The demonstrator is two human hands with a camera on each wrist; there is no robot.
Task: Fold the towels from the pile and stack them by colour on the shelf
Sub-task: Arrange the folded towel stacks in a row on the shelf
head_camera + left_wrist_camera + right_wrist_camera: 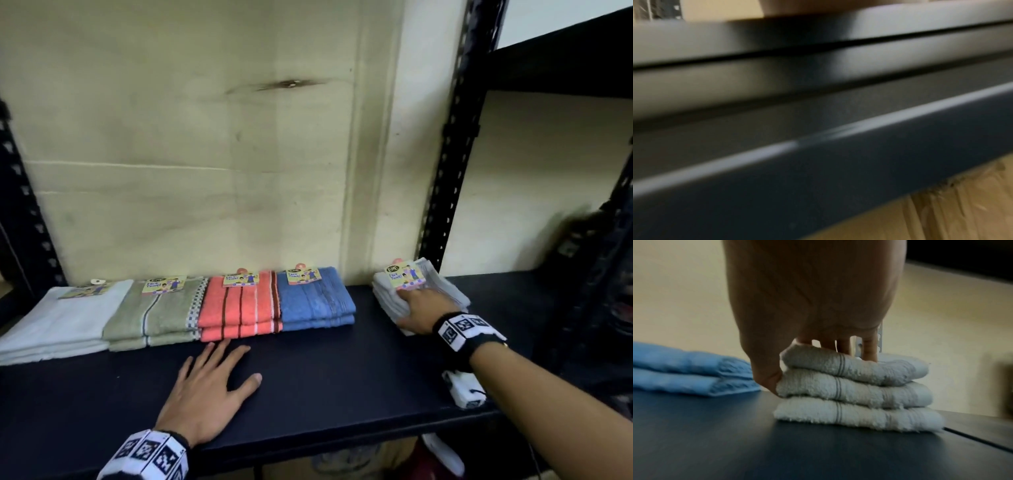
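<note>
Five folded towel stacks line the back of the dark shelf (342, 370): white (65, 322), green (157, 311), coral striped (239, 305), blue (315, 301) and, set apart at the right, grey (445, 291). My right hand (423, 310) lies on the grey stack (859, 394). Its fingers (869, 350) press the top towel and its thumb (768, 379) pinches the stack's left side. The blue stack (684, 369) lies to its left. My left hand (209, 387) rests flat, fingers spread, on the shelf in front of the coral stack. The left wrist view shows only the shelf's front edge (818, 178).
A black slotted upright (452, 154) stands just behind the grey stack, and a higher dark shelf (565, 61) juts out at the top right. Blurred dark items (599, 274) crowd the right side. Brown cardboard (941, 211) lies below the shelf. Bare shelf separates the blue and grey stacks.
</note>
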